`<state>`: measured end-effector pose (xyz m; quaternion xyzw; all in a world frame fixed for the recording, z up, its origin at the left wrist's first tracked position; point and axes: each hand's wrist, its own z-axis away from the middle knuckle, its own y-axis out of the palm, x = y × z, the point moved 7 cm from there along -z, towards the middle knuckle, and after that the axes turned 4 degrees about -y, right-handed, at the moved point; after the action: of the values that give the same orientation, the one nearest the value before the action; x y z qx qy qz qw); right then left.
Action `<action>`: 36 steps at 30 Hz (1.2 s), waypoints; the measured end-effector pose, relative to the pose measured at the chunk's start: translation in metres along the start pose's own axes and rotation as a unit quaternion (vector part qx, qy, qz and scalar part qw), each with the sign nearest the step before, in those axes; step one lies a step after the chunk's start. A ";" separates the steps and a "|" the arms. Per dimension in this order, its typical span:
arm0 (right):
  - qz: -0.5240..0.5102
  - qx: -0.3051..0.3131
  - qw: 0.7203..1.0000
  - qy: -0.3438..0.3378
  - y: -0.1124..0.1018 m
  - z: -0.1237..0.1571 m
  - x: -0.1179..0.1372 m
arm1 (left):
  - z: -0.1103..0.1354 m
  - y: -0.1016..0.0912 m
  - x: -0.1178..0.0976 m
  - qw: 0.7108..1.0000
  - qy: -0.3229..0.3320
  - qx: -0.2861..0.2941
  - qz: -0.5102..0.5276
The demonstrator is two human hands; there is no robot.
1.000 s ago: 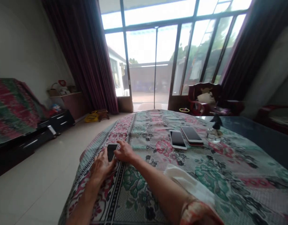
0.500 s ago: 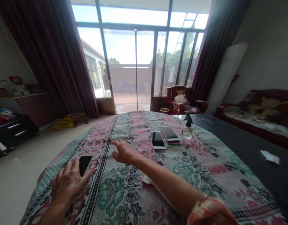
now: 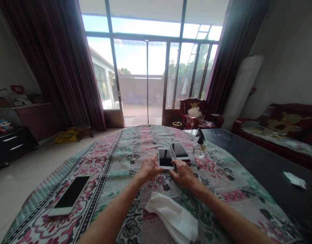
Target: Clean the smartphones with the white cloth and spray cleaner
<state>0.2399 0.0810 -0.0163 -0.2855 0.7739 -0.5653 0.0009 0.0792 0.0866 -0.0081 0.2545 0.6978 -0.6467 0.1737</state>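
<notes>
A white phone with a dark screen lies face up on the floral tablecloth, in the middle of the table. My left hand has its curled fingers on the phone's near left edge. My right hand holds its near right corner. A second phone lies just to the right of it, touching or nearly touching. A third phone lies alone at the near left of the cloth, away from both hands. A folded white cloth rests between my forearms.
A small glass bottle with a dark top stands right of the phones. The bare dark tabletop on the right carries a paper scrap. Beyond are a red armchair, a sofa, curtains and glass doors.
My left hand let go of the phone at the near left and moved right. Both hands now rest on the white phone in the middle. The view has turned right and dipped.
</notes>
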 end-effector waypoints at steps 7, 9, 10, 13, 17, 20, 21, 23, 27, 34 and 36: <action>-0.026 -0.071 0.997 -0.004 0.007 0.004 -0.002 | -0.012 0.027 -0.012 0.995 0.042 -0.088 -0.020; -0.044 -0.078 0.996 -0.001 0.007 0.005 -0.001 | -0.010 0.029 -0.008 0.992 0.058 -0.108 0.007; -0.055 -0.081 0.995 -0.001 0.007 0.006 0.000 | -0.010 0.030 -0.005 0.992 0.059 -0.112 0.018; -0.087 -0.092 0.992 -0.005 0.005 0.006 0.003 | -0.009 0.029 0.000 0.991 0.049 -0.116 0.044; -0.116 -0.123 0.985 -0.022 0.001 0.006 0.006 | -0.008 0.024 0.003 0.986 0.045 -0.129 0.094; -0.119 -0.161 0.979 -0.039 -0.004 0.006 0.006 | -0.009 0.024 0.006 0.979 0.054 -0.137 0.139; -0.118 -0.173 0.977 -0.045 -0.006 0.006 0.006 | -0.010 0.024 0.006 0.976 0.061 -0.142 0.153; -0.116 -0.198 0.971 -0.063 -0.010 0.006 0.005 | -0.012 0.025 0.006 0.971 0.073 -0.148 0.172; -0.111 -0.250 0.958 -0.092 -0.021 0.006 -0.002 | -0.020 0.022 -0.006 0.969 0.075 -0.143 0.188; -0.082 -0.279 0.955 -0.051 -0.037 0.005 -0.035 | -0.042 0.028 -0.051 0.965 0.104 -0.097 0.219; -0.073 -0.288 0.954 -0.031 -0.039 0.005 -0.044 | -0.048 0.035 -0.055 0.965 0.094 -0.103 0.221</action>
<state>0.2951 0.0887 0.0017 -0.3470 0.8803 -0.3080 -0.0987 0.1483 0.1279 0.0000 0.4429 0.7002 -0.4902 0.2707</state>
